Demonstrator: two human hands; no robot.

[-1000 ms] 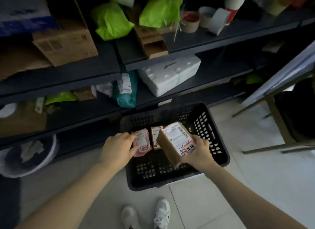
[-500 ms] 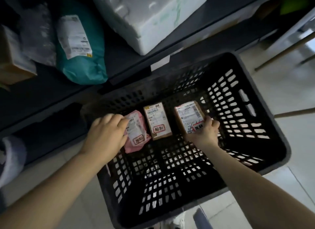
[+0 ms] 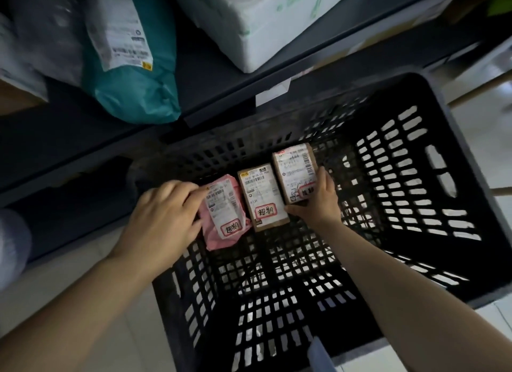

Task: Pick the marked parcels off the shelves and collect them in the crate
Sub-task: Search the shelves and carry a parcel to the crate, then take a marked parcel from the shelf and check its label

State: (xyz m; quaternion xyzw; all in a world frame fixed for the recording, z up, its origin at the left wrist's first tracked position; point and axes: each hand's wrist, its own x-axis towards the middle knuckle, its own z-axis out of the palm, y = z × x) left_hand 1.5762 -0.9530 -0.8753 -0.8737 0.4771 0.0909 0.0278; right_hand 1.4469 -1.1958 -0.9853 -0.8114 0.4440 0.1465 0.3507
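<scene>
A black slatted crate point(image 3: 440, 177) stands on the floor against the shelves. Three labelled parcels lie side by side at its far end, each with a red-bordered sticker. My left hand point(image 3: 163, 219) grips the left edge of the pink bag parcel point(image 3: 225, 213). A small brown box point(image 3: 261, 197) lies in the middle, touched by neither hand. My right hand point(image 3: 318, 202) holds the near end of the second brown box point(image 3: 295, 169), thumb on its right side, pressing it down onto the crate floor.
Dark shelves point(image 3: 210, 94) run across the top. On them lie a teal bag parcel point(image 3: 133, 66) with a white label, a white foam box point(image 3: 260, 19) and a grey bag point(image 3: 47, 33). Pale floor tiles point(image 3: 83, 260) surround the crate.
One second ago my right hand held the brown box above the crate; it is now down inside, beside the middle box. The view has dropped closer to the crate.
</scene>
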